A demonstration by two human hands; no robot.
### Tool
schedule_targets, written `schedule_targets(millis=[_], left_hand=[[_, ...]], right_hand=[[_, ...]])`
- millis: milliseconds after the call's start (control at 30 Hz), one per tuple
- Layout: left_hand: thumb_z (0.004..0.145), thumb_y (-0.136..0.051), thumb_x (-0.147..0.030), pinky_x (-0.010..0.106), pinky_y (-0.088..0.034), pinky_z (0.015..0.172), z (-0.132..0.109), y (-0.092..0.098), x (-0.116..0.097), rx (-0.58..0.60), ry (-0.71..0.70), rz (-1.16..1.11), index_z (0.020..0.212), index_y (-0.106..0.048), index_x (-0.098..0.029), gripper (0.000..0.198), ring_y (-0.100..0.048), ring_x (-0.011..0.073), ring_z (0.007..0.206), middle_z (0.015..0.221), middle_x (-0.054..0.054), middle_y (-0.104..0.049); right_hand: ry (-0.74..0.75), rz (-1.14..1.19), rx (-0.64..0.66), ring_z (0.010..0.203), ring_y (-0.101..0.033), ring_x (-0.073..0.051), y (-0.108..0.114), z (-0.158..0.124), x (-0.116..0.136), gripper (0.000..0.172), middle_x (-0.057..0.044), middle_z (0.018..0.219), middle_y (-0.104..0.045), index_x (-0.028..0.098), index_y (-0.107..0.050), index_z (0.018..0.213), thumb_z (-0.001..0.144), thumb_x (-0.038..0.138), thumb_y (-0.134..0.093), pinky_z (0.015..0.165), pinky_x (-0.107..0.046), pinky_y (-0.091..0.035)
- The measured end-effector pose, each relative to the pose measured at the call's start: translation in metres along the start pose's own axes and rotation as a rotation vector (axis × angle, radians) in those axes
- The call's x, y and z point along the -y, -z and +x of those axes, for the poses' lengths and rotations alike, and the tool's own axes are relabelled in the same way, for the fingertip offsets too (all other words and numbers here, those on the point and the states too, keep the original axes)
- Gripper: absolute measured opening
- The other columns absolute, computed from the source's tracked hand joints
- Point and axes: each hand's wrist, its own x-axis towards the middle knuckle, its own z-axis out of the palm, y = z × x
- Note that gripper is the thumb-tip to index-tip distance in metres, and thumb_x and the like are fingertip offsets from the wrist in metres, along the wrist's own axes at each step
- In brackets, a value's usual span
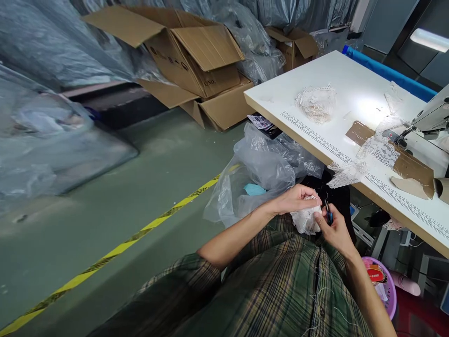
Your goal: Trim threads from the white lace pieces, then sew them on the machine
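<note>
In the head view, a person in a green plaid shirt (270,295) is holding a small white lace piece (304,219) just above the lap, near the front edge of a white sewing table (271,91). The left hand (300,199) is pinching the lace from above, its thumb and fingers closing on the upper part while the rest is hanging below. The right hand (335,229) is gripping a small blue-and-black cutting tool (329,213), fingers curling around it and thumb reaching to the lace's right edge; whether the tool's blades are parting or meeting is too small to tell.

On the tabletop, a heap of white lace (317,103) is lying toward the far left, behind a printed ruler scale (315,136). To the right, a lace strip (380,149) is lying across a brown panel (419,171) beside the needle area of a sewing machine (433,112), its end drooping over the table's front edge. A blue roll (389,70) is running along the far side.

Below the table, a clear plastic bag (268,161) is slumping near the left forearm, and a pink basket (392,299) is standing beside the right forearm. Open cardboard boxes (199,56) are sitting behind yellow-and-black floor tape (140,232).
</note>
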Motion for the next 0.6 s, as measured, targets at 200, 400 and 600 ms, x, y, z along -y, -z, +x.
schedule_targets(millis=[200, 400, 600], left_hand=[[0.076, -0.077, -0.038, 0.035, -0.050, 0.094, 0.028, 0.003, 0.007, -0.262, -0.217, 0.389, 0.124, -0.061, -0.016, 0.055, -0.061, 0.0242, 0.112, 0.127, 0.013, -0.062], [0.092, -0.061, -0.034, 0.026, -0.049, 0.076, 0.037, -0.017, -0.008, -0.352, -0.426, 0.497, 0.081, -0.067, -0.015, 0.022, -0.063, 0.0141, 0.080, 0.087, 0.004, -0.068], [0.092, -0.055, -0.026, 0.028, -0.045, 0.075, 0.007, -0.037, -0.004, -0.111, -0.709, 0.787, 0.073, -0.063, -0.016, 0.022, -0.058, 0.0138, 0.073, 0.075, 0.003, -0.062]], right_hand=[[0.021, -0.341, -0.199, 0.051, -0.044, -0.011, 0.015, 0.000, 0.000, 0.039, 0.002, 0.068, -0.054, 0.020, -0.053, 0.078, 0.082, 0.059, -0.054, 0.052, -0.025, -0.036], [0.165, -0.307, -0.387, 0.049, -0.037, -0.009, 0.028, 0.000, 0.032, 0.037, 0.007, 0.056, -0.042, 0.021, -0.050, 0.074, 0.088, 0.055, -0.051, 0.048, -0.022, -0.033], [0.176, -0.409, -0.754, 0.048, -0.042, -0.009, 0.023, 0.006, 0.036, 0.037, 0.005, 0.057, -0.050, 0.019, -0.055, 0.076, 0.077, 0.055, -0.065, 0.050, -0.023, -0.037]])
